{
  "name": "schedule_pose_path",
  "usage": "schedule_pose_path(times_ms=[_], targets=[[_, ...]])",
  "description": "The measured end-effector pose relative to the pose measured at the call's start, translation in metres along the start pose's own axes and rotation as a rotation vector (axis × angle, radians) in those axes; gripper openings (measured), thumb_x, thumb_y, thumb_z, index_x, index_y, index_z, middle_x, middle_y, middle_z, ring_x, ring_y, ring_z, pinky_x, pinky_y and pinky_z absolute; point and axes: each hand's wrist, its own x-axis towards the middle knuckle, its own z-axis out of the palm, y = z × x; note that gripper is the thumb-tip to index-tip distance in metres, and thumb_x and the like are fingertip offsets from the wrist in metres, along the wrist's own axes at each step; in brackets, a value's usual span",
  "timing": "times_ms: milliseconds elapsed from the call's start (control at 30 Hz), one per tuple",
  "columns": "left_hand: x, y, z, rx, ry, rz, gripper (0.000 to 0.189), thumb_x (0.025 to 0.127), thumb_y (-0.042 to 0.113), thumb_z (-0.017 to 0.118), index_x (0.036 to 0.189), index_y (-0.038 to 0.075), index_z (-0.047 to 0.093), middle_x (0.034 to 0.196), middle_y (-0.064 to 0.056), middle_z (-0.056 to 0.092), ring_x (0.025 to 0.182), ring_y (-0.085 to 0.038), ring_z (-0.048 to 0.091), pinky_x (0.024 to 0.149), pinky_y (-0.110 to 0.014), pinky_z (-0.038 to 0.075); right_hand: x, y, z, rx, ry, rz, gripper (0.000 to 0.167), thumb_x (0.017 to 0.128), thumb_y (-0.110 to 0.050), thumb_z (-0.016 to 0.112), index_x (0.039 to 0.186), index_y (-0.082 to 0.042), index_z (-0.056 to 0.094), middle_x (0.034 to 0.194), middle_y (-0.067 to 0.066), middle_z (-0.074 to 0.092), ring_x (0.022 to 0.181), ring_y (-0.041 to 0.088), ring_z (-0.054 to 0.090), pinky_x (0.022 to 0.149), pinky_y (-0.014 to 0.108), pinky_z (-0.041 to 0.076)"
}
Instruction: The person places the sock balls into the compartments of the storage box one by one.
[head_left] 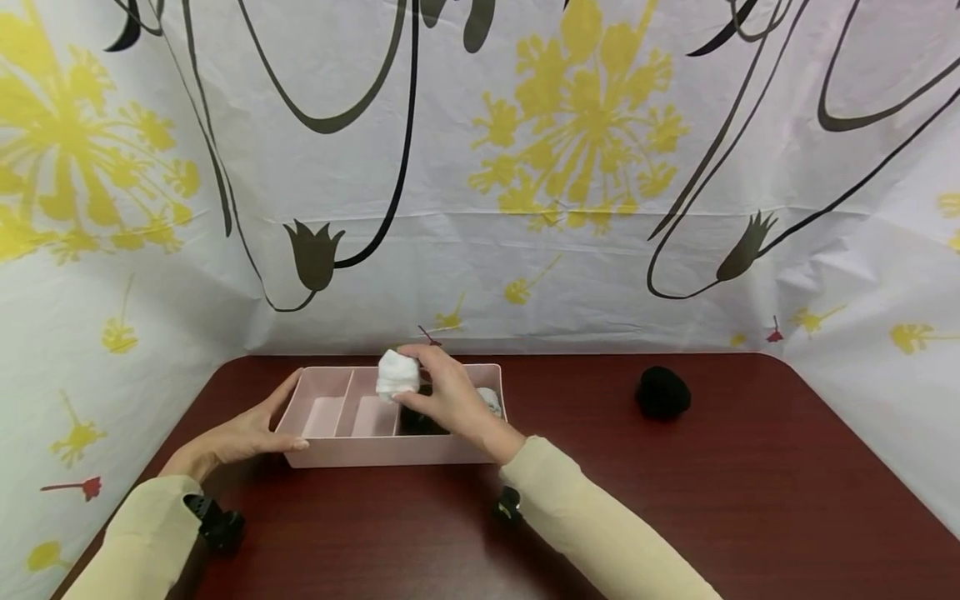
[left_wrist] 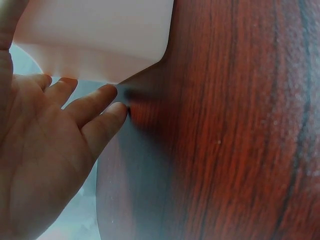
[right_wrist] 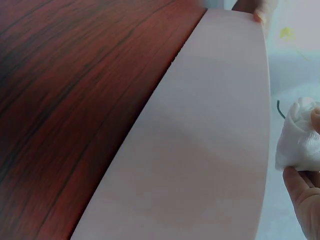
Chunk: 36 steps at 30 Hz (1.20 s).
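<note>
My right hand (head_left: 450, 397) pinches a rolled-up white sock (head_left: 397, 375) between thumb and fingers, above the pink divided box (head_left: 390, 452). The right wrist view also shows the white sock (right_wrist: 297, 142) held beyond the box's long wall. At the box's left end, my left hand (head_left: 243, 432) grips it, thumb on the front wall and fingers along the end. The two left compartments show bare floors. A dark bundle (head_left: 414, 422) lies in the compartment under my right hand, partly hidden. In the rightmost compartment sits a whitish bundle (head_left: 490, 401), partly covered by the hand.
A black rolled bundle (head_left: 663, 392) lies on the dark red wooden table (head_left: 720, 500), right of the box. Behind the table hangs a white cloth (head_left: 450, 167) with yellow and dark floral prints, reaching round both sides.
</note>
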Motion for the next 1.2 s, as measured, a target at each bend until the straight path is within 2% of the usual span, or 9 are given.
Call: schedule_pose_path(times_ms=[167,367,667,767,967,1200], targets=[[-0.001,0.0,0.001,0.009,0.003,-0.002,0.11,0.076,0.02,0.072,0.152,0.022,-0.008,0.152,-0.025,0.005,0.126,-0.044,0.022,0.095,-0.067,0.028,0.005,-0.005,0.012,-0.004,-0.012,0.004,0.053,0.076,-0.009,0.078,0.122,0.003,0.054,0.116,0.017,0.059,0.097,0.025,0.059,0.081,0.033,0.052],[0.001,0.0,0.001,0.003,-0.007,0.026,0.109,0.077,0.018,0.072,0.152,0.021,-0.007,0.152,-0.023,0.004,0.126,-0.042,0.021,0.094,-0.063,0.029,0.008,-0.006,0.022,-0.099,-0.065,0.015,0.053,0.078,-0.015,0.077,0.125,-0.003,0.054,0.115,0.012,0.06,0.094,0.019,0.057,0.078,0.025,0.048],[0.001,0.002,0.001,-0.008,-0.004,0.007,0.11,0.076,0.019,0.073,0.152,0.02,-0.008,0.151,-0.025,0.006,0.126,-0.043,0.021,0.096,-0.067,0.024,0.014,-0.01,0.032,-0.265,-0.21,0.054,0.053,0.08,-0.02,0.075,0.126,-0.011,0.052,0.108,0.008,0.06,0.091,0.019,0.057,0.076,0.027,0.048],[0.001,0.002,0.0,-0.005,-0.001,0.005,0.11,0.077,0.019,0.073,0.152,0.02,-0.008,0.15,-0.025,0.008,0.124,-0.043,0.024,0.095,-0.065,0.028,0.016,-0.012,0.033,-0.324,-0.252,0.058,0.051,0.08,-0.02,0.075,0.125,-0.009,0.051,0.107,0.008,0.06,0.092,0.018,0.058,0.076,0.026,0.049],[0.0,0.0,-0.001,0.001,-0.003,0.009,0.109,0.077,0.018,0.072,0.152,0.021,-0.008,0.15,-0.025,0.007,0.123,-0.042,0.025,0.093,-0.061,0.032,0.02,-0.016,0.038,-0.436,-0.352,0.035,0.047,0.08,-0.018,0.075,0.12,-0.008,0.053,0.112,0.008,0.059,0.099,0.019,0.058,0.082,0.024,0.048],[-0.001,0.0,-0.001,-0.017,-0.008,-0.024,0.11,0.077,0.022,0.072,0.152,0.025,-0.009,0.15,-0.025,0.008,0.123,-0.043,0.024,0.094,-0.066,0.029,0.028,-0.021,0.046,-0.629,-0.469,0.022,0.041,0.081,-0.021,0.074,0.117,-0.011,0.057,0.116,0.005,0.059,0.103,0.017,0.059,0.084,0.024,0.049]])
